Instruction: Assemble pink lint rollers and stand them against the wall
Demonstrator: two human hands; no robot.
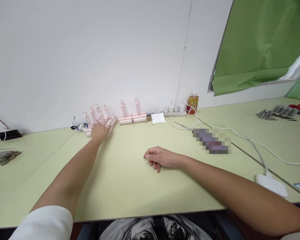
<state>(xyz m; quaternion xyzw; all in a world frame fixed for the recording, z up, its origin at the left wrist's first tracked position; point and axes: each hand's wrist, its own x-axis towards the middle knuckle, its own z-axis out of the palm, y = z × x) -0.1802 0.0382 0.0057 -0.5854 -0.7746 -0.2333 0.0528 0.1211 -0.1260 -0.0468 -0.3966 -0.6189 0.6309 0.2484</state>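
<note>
My left hand [100,131] reaches to the back left of the table, at a cluster of pink devices [93,115] with clear upright parts. Its fingers touch the cluster, but the fingertips are hidden behind the back of the hand. To the right of it, two more pink devices [132,119] lie side by side against the wall, each with a clear piece standing up. My right hand [160,158] rests on the table near the middle, fingers loosely curled and apart, holding nothing.
A power strip [175,114] with plugs, a white paper [158,118] and a drink bottle [192,102] line the wall. White cables cross the right side, near a pixelated object [211,141] and a white charger [271,185]. Metal parts [277,112] lie far right.
</note>
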